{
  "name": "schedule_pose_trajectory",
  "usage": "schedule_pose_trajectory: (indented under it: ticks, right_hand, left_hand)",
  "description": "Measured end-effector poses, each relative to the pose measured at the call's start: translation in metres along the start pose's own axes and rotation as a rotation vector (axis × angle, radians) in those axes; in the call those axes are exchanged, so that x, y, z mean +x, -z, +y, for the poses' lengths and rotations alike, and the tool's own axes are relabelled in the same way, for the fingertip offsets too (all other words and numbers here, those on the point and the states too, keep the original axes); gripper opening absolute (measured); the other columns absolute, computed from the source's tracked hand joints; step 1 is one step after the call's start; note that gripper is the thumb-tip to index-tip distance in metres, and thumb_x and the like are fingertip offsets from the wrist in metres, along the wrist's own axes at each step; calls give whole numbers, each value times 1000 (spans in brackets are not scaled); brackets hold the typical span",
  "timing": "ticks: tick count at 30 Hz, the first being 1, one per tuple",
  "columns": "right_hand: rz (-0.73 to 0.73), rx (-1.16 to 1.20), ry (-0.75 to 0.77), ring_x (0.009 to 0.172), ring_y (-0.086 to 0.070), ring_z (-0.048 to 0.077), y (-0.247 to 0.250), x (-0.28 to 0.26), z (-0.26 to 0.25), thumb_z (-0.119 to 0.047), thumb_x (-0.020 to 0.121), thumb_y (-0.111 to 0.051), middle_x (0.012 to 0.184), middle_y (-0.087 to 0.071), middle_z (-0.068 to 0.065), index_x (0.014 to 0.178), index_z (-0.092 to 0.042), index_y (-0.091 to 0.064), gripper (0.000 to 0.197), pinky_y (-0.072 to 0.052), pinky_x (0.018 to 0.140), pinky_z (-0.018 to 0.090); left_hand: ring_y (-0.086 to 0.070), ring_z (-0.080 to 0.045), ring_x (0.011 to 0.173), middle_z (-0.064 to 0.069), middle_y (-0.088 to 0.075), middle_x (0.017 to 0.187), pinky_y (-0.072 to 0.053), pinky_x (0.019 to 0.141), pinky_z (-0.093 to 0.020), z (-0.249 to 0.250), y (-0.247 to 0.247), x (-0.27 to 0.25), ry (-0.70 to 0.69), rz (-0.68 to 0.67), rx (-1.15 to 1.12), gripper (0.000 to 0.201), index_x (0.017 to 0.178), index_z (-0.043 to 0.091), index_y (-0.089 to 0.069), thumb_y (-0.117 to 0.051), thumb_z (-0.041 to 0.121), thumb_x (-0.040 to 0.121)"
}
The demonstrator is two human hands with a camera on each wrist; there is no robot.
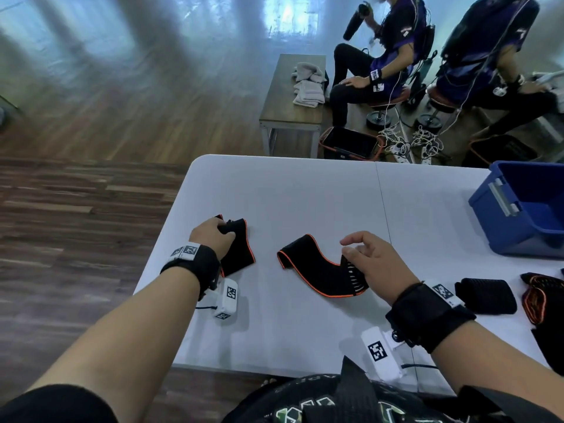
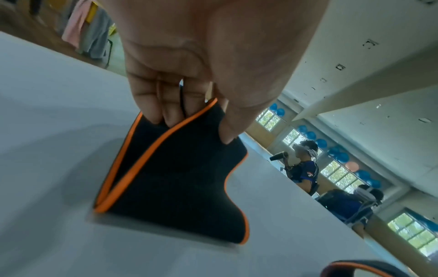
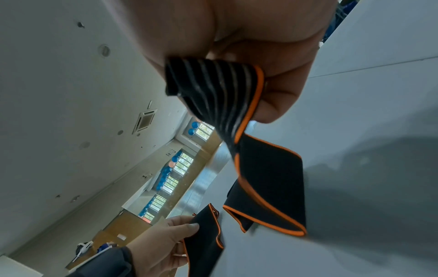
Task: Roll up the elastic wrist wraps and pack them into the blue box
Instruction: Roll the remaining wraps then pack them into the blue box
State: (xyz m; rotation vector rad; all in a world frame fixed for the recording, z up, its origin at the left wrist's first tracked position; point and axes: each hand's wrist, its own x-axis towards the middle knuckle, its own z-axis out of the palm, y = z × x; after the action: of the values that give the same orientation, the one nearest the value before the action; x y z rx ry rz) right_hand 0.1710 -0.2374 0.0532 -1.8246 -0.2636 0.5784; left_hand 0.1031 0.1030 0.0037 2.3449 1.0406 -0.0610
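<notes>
Head view shows a white table (image 1: 305, 193) with two black, orange-edged wraps lying apart on it. The left hand (image 1: 213, 236) grips the left wrap (image 1: 238, 254) at its far end, fingers and thumb curled round the cloth; in the left wrist view the fingers (image 2: 151, 105) tuck between two folded layers of that wrap (image 2: 175, 178) while the thumb presses on the outer face, and the lower edge rests on the table. The right hand (image 1: 375, 264) pinches the striped end of the right wrap (image 1: 317, 267), the index finger raised and loosely bent above it. In the right wrist view the striped end (image 3: 213, 90) is bunched against the thumb, and the remainder hangs down to the table with its far end folded over. A blue box (image 1: 525, 209) stands open at the table's far right corner, well apart from both wraps. A rolled wrap (image 1: 485, 296) lies just beside the right wrist, with another loose wrap (image 1: 540, 294) at the right edge.
</notes>
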Motion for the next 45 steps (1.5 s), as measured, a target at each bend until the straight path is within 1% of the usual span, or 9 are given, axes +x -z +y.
schedule_pose_trajectory:
  ticks: [4,9,16,19,25,31,36,41,45]
  right_hand:
    - [-36,-28,23,68,-63,12,-5,-2,-9,-10,97,-59,82,-71,10,89,-11,-74,17,-49,60,19]
    - [-40,86,-29,65,-59,19,-9,1,-21,-13,96,-62,76,-67,10,92,-5,-74,15,-49,55,28]
    - [-95,281,-17,73,-67,20,2,7,-45,4,88,-66,87,-70,9,106,-5,-69,20,-56,65,34]
    - [-95,272,16,72,-65,20,10,9,-59,8,89,-62,87,-68,11,103,-8,-69,22,-56,63,32]
    - [-128,332,110,79,-68,26,26,6,-92,14,85,-63,97,-67,15,106,-6,-67,29,-58,67,32]
    - [-160,387,228,72,-69,21,46,1,-129,26,79,-58,92,-71,14,111,-1,-64,42,-56,64,24]
    - [-146,207,382,81,-68,23,65,-2,-159,15,65,-78,95,-72,11,102,-13,-69,46,-58,83,40]
    - [-56,57,495,82,-65,18,88,-3,-180,13,77,-73,95,-72,17,98,-16,-71,36,-56,85,39]
    - [14,30,530,78,-67,11,106,-8,-185,4,87,-68,94,-74,15,103,-14,-73,24,-57,78,24]
  left_hand:
    - [-65,-23,103,1,-71,103,-47,85,-25,-3,-2,-7,-79,21,-103,27,104,29,-73,-69,17,81]
    - [-70,-16,81,6,-74,78,-59,79,-35,6,2,-20,-34,82,-463,11,74,26,-77,-81,36,75]
    - [-76,-23,80,0,-78,82,-61,85,-43,36,18,-38,-107,-22,-621,34,93,37,-78,-73,18,64]
    - [-75,-18,83,1,-78,85,-60,87,-38,60,31,-52,-206,45,-681,21,91,27,-80,-77,17,73]
    - [-69,-13,60,-12,-72,82,-55,54,-22,112,63,-84,-279,68,-926,21,96,-1,-69,-81,-2,79]
    - [-68,-12,74,0,-75,84,-55,70,-25,151,88,-100,-478,76,-883,30,95,15,-70,-85,0,73]
    - [-66,-12,78,-4,-75,92,-56,77,-28,184,103,-120,-665,-84,-699,37,101,25,-72,-77,8,68]
    - [-56,-10,72,6,-65,85,-45,66,-21,218,112,-141,-820,-109,-566,34,102,22,-56,-54,9,70]
    - [-70,-15,98,6,-76,104,-50,75,-28,241,119,-153,-906,-101,-589,16,91,20,-55,-56,7,81]
